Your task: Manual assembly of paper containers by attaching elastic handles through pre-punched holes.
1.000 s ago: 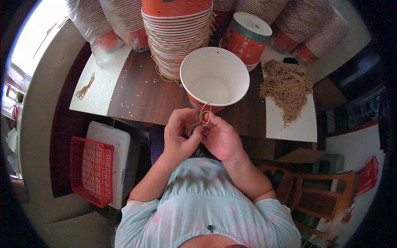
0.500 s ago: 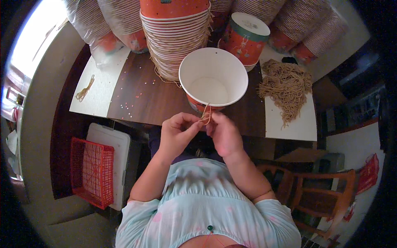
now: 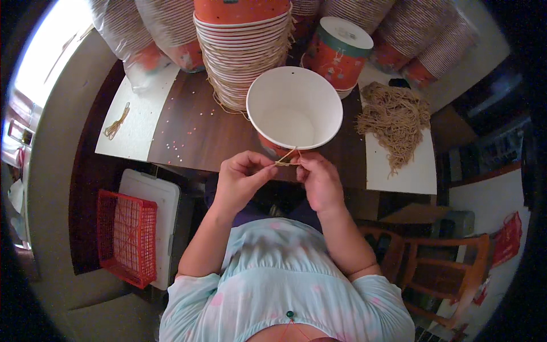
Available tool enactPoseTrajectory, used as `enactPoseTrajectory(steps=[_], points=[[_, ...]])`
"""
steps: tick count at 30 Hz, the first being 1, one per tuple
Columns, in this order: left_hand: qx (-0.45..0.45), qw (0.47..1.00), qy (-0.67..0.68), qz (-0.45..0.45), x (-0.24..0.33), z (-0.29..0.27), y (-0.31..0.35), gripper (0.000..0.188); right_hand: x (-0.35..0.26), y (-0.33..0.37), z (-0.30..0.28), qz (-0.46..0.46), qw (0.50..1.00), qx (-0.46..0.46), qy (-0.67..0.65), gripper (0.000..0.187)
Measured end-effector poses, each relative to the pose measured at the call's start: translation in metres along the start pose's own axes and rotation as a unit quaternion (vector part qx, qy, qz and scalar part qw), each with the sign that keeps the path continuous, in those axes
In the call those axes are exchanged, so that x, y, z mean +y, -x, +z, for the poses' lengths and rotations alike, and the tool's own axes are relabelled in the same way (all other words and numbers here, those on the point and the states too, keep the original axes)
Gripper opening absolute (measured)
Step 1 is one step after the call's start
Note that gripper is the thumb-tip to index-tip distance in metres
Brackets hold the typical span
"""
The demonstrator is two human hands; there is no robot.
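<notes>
A white-lined paper bucket (image 3: 293,108) with an orange printed outside stands near the table's front edge, its mouth tilted toward me. Tan string (image 3: 286,161) runs from just under its near rim down into both hands. My left hand (image 3: 245,175) pinches the string between thumb and forefinger. A short way to its right, my right hand (image 3: 320,178) grips another part, so a stretch of string lies between them, crossing in a small loop. Whether a knot has formed there is too small to tell.
Behind the bucket rises a tall stack of nested buckets (image 3: 242,62) with strings. An upturned bucket (image 3: 339,57) stands at back right, beside a heap of loose tan strings (image 3: 396,119). A few strings (image 3: 118,122) lie at left. Below sits a red basket (image 3: 128,236); a wooden chair (image 3: 444,273) is at right.
My right hand has moved right, away from the left, and the string between them is pulled straighter. The left hand has barely shifted. The bucket has moved very slightly.
</notes>
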State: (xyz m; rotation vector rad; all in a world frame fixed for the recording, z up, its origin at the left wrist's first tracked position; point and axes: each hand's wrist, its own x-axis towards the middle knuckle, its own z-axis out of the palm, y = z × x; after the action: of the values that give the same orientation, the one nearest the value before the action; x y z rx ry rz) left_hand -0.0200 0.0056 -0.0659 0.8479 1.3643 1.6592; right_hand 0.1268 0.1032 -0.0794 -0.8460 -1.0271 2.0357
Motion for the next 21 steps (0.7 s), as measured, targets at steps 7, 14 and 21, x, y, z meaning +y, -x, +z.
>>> enactPoseTrajectory(steps=[7,14,21], points=[[-0.010,1.000,0.004,-0.013,-0.001,0.002,-0.002,0.010,-0.027,0.011,0.001,-0.284,0.838,0.067,0.461,0.014],[-0.027,0.999,0.017,-0.026,0.001,0.002,-0.001,0.010,-0.033,0.013,0.010,-0.513,0.655,-0.014,0.554,0.026],[-0.056,0.994,0.085,-0.048,0.013,0.007,0.001,0.016,-0.033,0.009,0.014,-0.523,0.623,-0.080,0.576,0.019]])
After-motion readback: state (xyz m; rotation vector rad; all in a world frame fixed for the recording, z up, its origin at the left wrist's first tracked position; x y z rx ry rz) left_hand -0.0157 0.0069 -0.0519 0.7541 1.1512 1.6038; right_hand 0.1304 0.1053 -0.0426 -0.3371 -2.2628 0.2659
